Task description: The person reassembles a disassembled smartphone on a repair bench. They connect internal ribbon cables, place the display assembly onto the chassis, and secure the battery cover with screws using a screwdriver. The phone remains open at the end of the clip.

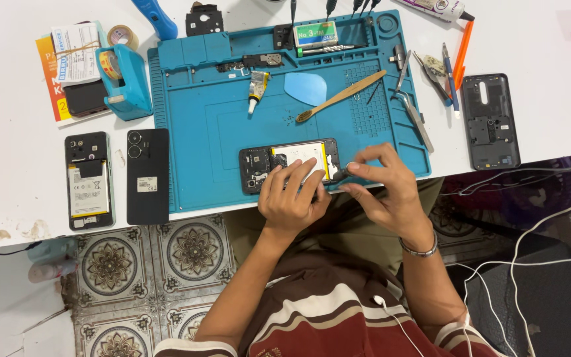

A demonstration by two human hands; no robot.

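An opened phone point(279, 160) with its back off and battery showing lies on the blue work mat point(199, 132) near the table's front edge. My left hand point(291, 197) rests on the phone's lower right part, fingers pressing it down. My right hand point(384, 185) pinches a thin dark tool point(340, 174) whose tip touches the phone's right end. A bracelet sits on my right wrist.
On the mat: a small glue tube point(256, 89), a blue pick point(305, 88), a wooden brush point(340, 96), tweezers point(414, 118). Left of the mat lie an opened phone point(88, 180) and a black phone point(147, 176); a tape dispenser point(123, 80) behind. A phone back cover point(490, 120) lies right.
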